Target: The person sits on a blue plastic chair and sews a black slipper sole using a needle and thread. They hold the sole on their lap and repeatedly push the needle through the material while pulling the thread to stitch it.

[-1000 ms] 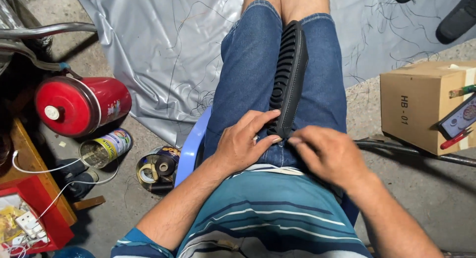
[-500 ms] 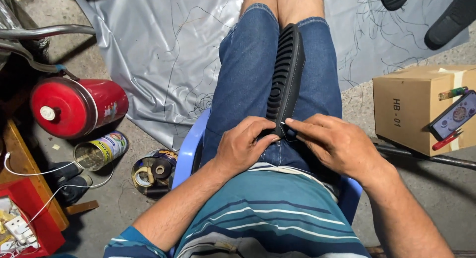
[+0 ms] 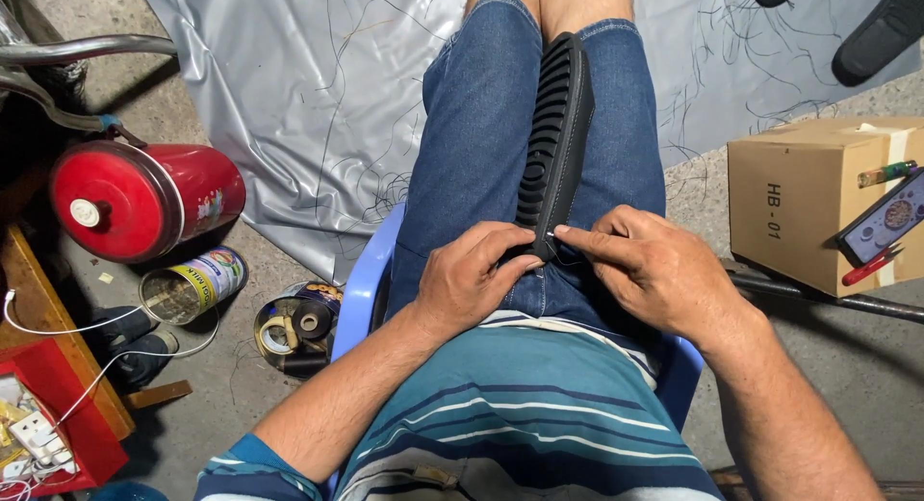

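Note:
A long black ribbed cover with stitched edges (image 3: 558, 135) lies lengthwise along my lap, between my thighs in blue denim shorts. My left hand (image 3: 472, 275) grips its near end, thumb and fingers curled around the edge. My right hand (image 3: 650, 265) pinches something thin and small, like a needle, against that same near end; the item itself is too small to make out. I sit on a blue plastic chair (image 3: 361, 289).
A grey plastic sheet (image 3: 308, 106) with loose threads covers the floor ahead. At left lie a red cylinder (image 3: 144, 198), an open tin can (image 3: 192, 284) and tape rolls (image 3: 294, 328). A cardboard box (image 3: 818, 198) with a phone on top stands at right.
Both hands have shifted slightly on the cover's near end; the right hand's fingertips now pinch at the edge beside the left thumb. The camera has tilted a little.

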